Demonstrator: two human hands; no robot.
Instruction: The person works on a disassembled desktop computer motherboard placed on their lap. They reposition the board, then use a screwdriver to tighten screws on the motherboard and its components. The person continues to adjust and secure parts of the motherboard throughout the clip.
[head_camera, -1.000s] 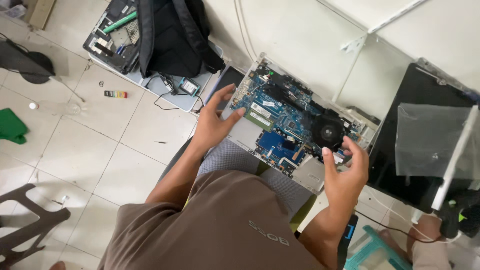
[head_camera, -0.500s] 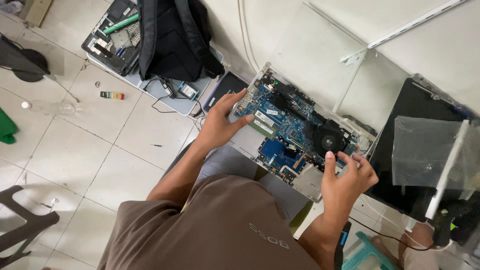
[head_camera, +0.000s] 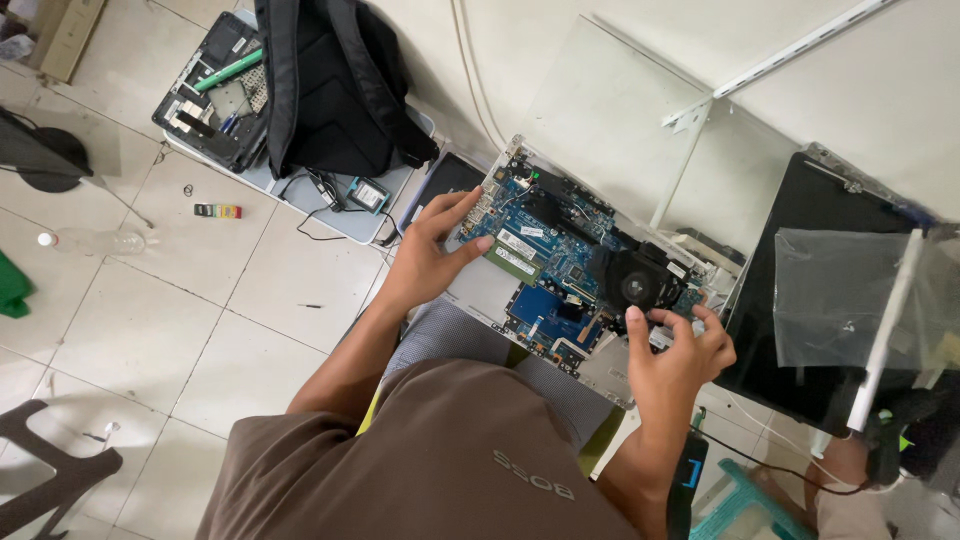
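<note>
Laptop base (head_camera: 560, 265) opened on lap, both hands spread flat on it; tiled floor (head_camera: 200, 310) below.

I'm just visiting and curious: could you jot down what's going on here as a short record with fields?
Setting: tiled floor, seen from above
Work item: opened laptop base with blue circuit board exposed, resting on the person's lap
Left hand: flat on the board's left part
Right hand: fingers at the board's edge by the black fan
Nearby: black backpack, another dismantled laptop
</note>
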